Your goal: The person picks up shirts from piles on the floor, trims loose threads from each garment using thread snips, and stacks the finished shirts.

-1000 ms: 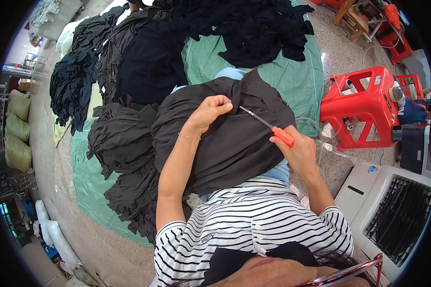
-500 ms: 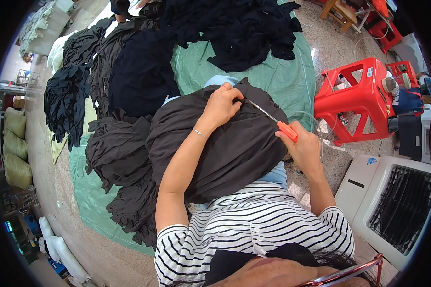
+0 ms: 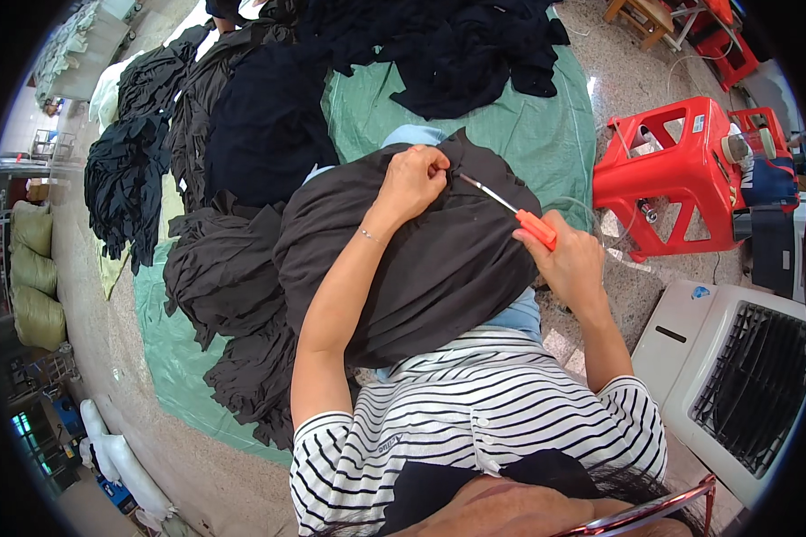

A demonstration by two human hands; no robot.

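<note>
Across my lap lies a dark grey-brown cloth garment, bunched and draped in wide folds. Near its far edge, my left hand is closed, thumb and fingertips pinching the fabric. My right hand grips an orange-handled tool with a thin metal shaft, like a screwdriver. The shaft points up and left, its tip over the cloth a short way right of my left fingertips. Whether the tip touches the cloth I cannot tell. Light blue cloth shows from under the garment's far edge.
A green sheet covers the floor, with dark garment piles ahead and crumpled grey ones to the left. On the right stand a red plastic stool and a white air cooler. Part of another person shows at the top.
The tool's tip has drawn slightly away from my left fingertips, leaving a wider gap. My left hand keeps its pinch in nearly the same spot. The view has shifted a little.
</note>
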